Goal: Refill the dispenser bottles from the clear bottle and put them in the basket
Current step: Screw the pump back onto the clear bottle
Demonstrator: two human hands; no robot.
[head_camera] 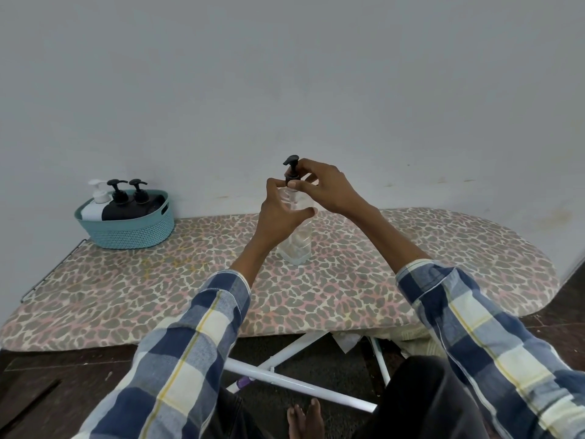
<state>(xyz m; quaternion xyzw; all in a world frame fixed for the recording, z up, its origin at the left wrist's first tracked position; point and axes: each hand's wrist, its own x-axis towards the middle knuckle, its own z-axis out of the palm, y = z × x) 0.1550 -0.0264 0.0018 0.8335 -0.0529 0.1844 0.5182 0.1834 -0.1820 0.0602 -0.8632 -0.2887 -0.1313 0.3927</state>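
Observation:
A clear bottle (296, 245) stands upright in the middle of the leopard-print ironing board (411, 264). My left hand (280, 212) wraps around its upper body, partly hiding it. My right hand (319, 188) pinches the black pump cap (292, 172) at the bottle's neck. A teal basket (133, 232) sits at the board's far left against the wall. It holds a white dispenser bottle (96, 201) and two black dispenser bottles (118, 202), the second black bottle (142, 199) to the right.
A grey wall rises directly behind the board. The board's white metal legs (285, 378) cross below its front edge, over a dark floor. My bare foot (305, 419) is near the bottom of the view.

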